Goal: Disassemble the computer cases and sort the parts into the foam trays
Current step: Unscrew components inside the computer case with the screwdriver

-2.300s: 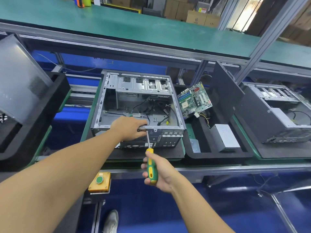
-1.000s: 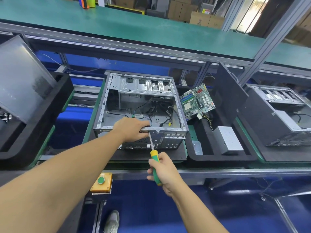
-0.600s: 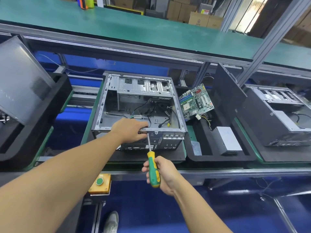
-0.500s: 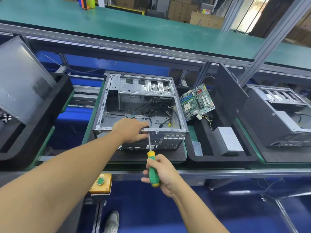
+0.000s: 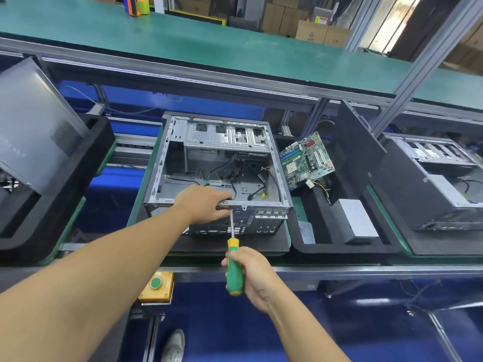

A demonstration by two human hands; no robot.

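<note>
Screwdriver (image 5: 234, 269), gripped in right hand (image 5: 252, 276), is loosening a computer case (image 5: 224, 138) screw (image 5: 231, 210), left hand (image 5: 202, 203) clasping the rim; steady turning seems next.

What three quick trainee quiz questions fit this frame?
1. True or false: the right hand holds the screwdriver.
2. The motherboard is: A inside the case; B in the tray right of the case; C in the right hand.
3. Which hand holds the case's near rim?

Key: 1 true; 2 B; 3 left hand.
</note>
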